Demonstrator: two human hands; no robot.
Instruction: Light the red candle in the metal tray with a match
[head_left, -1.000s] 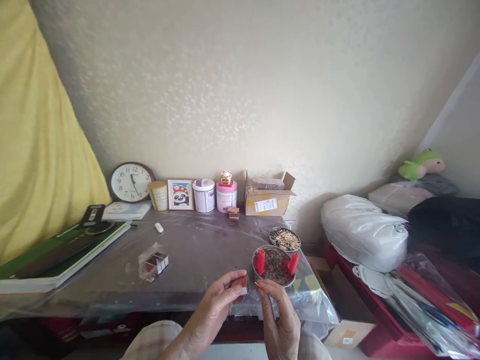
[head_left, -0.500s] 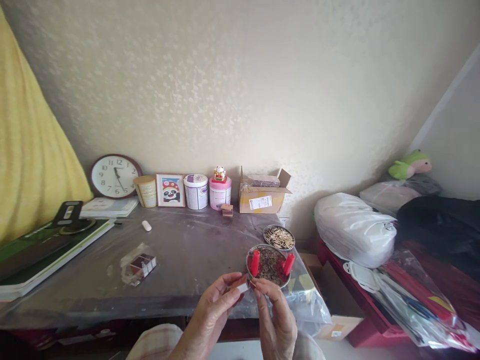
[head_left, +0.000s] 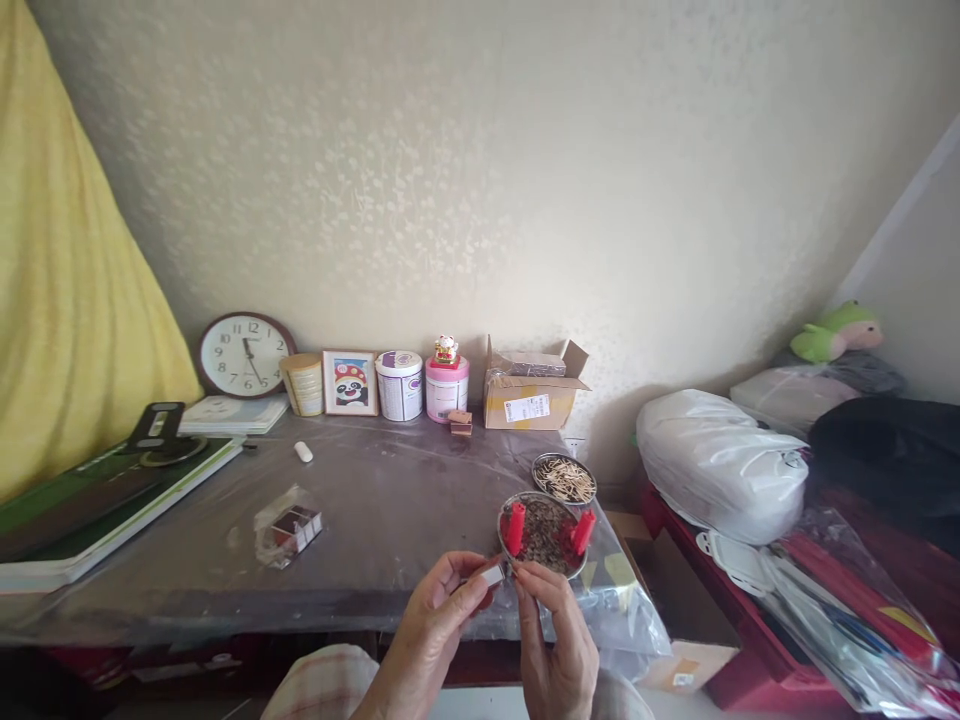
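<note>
Between the fingers and thumb of my left hand [head_left: 441, 610] is a small matchbox [head_left: 493, 577], its white end facing the right hand. Just right of it, my right hand [head_left: 553, 625] pinches what looks like a match [head_left: 513, 567], mostly hidden by the fingertips, close to the box's side. Right behind the hands sits a round dish [head_left: 541, 572] with dark grainy stuff and two red candles, one at the left [head_left: 516, 528] and one at the right [head_left: 583, 532]. Past it, a second dish [head_left: 536, 466] holds many loose matchsticks [head_left: 564, 478].
A plastic-wrapped pack of matchboxes [head_left: 296, 528] lies left on the covered table [head_left: 390, 480]. More matchboxes [head_left: 460, 424] sit by the tubs, near an open carton [head_left: 529, 408]. Farther left are a white oval object [head_left: 303, 452], a green box [head_left: 112, 510] and a clock [head_left: 247, 355].
The view has shifted slightly, so everything sits a little farther right. Both hands keep their holds, the fingertips still close together at the matchbox.
</note>
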